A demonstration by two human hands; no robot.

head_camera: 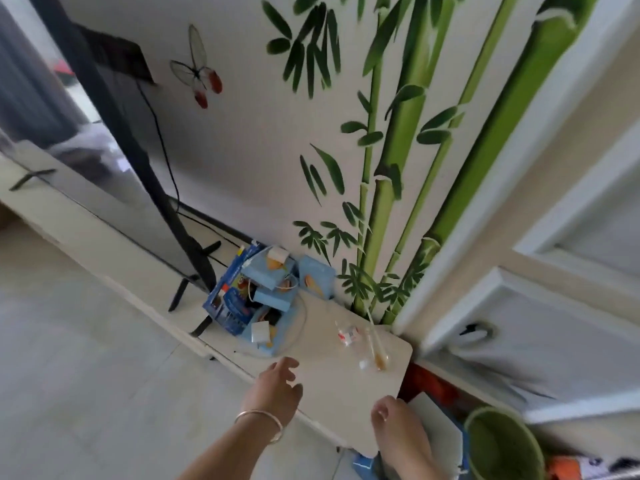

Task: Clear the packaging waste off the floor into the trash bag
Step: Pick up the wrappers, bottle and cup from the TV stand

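Blue cardboard boxes and packaging (256,289) lie piled on a white low cabinet (339,393) against the wall. Near its right end lie a small red-and-white wrapper (348,336), a clear tube with amber liquid (377,348) and a small white cap (363,363). My left hand (277,386), with a bangle on the wrist, hovers over the cabinet's front edge, fingers spread and empty. My right hand (398,431) is at the cabinet's right corner beside a flat white panel (440,431); its fingers are hidden. No trash bag is in view.
A large TV (86,168) on black feet fills the cabinet's left part, with a cable running down behind it. A green bucket (502,445) stands at lower right by a white door. Something blue (363,464) lies on the floor below the cabinet corner.
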